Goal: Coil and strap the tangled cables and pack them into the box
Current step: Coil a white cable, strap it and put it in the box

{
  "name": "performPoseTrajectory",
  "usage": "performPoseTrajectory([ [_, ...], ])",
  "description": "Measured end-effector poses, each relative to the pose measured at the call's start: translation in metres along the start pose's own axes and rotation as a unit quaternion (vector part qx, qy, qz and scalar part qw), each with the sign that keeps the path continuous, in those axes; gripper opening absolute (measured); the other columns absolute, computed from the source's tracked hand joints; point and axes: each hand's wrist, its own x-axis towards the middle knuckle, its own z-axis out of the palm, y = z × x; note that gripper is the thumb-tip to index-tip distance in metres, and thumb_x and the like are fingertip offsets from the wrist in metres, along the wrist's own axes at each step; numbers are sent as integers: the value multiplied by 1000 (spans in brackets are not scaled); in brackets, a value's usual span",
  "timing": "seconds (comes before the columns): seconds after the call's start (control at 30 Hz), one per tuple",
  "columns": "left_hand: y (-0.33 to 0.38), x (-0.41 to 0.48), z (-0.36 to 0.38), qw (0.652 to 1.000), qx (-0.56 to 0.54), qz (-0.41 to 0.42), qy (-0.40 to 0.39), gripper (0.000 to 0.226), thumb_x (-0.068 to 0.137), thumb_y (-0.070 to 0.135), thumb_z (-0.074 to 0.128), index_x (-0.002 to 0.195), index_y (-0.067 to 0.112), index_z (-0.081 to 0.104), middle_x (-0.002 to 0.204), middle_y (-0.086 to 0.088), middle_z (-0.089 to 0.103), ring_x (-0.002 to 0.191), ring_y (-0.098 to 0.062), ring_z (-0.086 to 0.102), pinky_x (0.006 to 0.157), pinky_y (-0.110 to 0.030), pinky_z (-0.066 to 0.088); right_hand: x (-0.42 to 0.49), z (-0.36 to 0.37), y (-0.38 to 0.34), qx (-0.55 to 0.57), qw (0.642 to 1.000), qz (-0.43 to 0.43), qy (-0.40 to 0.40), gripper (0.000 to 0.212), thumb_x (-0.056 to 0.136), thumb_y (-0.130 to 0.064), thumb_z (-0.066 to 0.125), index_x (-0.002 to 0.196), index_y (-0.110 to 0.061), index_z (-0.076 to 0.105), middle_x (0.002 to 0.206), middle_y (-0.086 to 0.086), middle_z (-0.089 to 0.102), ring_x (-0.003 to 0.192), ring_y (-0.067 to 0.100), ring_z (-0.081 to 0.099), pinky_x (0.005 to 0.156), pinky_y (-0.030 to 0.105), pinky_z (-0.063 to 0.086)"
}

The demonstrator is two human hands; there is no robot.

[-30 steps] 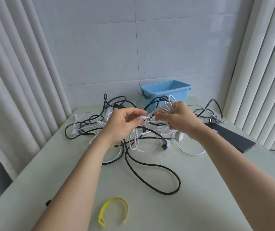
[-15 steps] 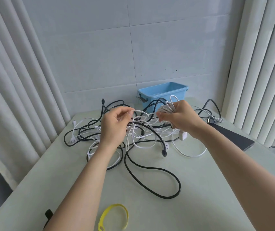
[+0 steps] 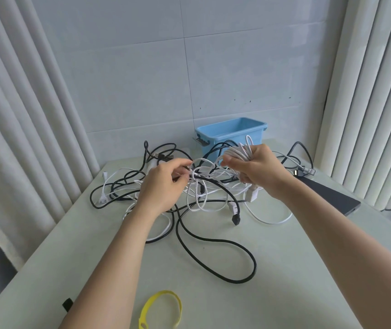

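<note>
A tangle of black cables (image 3: 216, 252) and white cables (image 3: 201, 200) lies across the middle of the pale table (image 3: 284, 281). My right hand (image 3: 258, 172) is shut on a coiled bunch of white cable (image 3: 240, 151), held above the tangle. My left hand (image 3: 163, 184) pinches a loose strand of the same white cable just left of it. A blue box (image 3: 231, 135) stands open at the back against the wall. A yellow strap (image 3: 162, 309) lies curled near the front edge.
A dark flat device (image 3: 327, 198) lies on the right side of the table. Curtains hang at both sides, and a tiled wall is behind. A small black strap end (image 3: 67, 304) shows beside my left forearm.
My left hand has pulled away to the left from my right hand, drawing out a white strand. Both hands sit a little higher over the tangle.
</note>
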Motion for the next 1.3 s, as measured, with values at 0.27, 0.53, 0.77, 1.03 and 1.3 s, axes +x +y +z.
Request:
performPoseTrajectory([
  [0.27,4,-3,-3,984,-181,11,2,30,87,0,73,103,25,68,88,4,74,79,-4,68,75,-15,51,-1,11,11,-21,997,38,-57,40,83,-29,81,59,-13,53,54,0,39,48,15,39,49,26,41],
  [0.53,14,-5,2,953,-276,7,-128,33,93,-9,60,108,21,58,101,-11,76,91,-24,67,84,-28,51,-13,25,4,77,983,45,-163,77,69,-48,87,72,16,43,65,23,24,59,28,16,47,29,17],
  [0.77,14,-12,-1,909,-383,-27,-159,32,92,-16,55,110,10,51,102,-24,72,89,-28,70,82,-35,58,-14,35,10,109,974,73,-187,50,77,-49,78,82,-1,70,78,22,55,65,30,42,53,31,41],
  [1.03,9,-8,-13,916,-381,-88,-88,28,80,-2,69,103,12,58,69,-2,66,59,-19,61,55,-25,49,-11,33,6,60,988,55,-134,46,82,-38,77,81,5,62,70,18,57,63,28,48,58,35,41],
  [1.3,-39,8,-21,828,-363,-304,301,33,81,-7,49,87,23,61,77,-9,58,50,-18,43,43,-22,31,-3,-13,11,71,995,51,-54,22,93,-12,68,75,-5,58,47,-5,39,41,10,35,47,26,33],
])
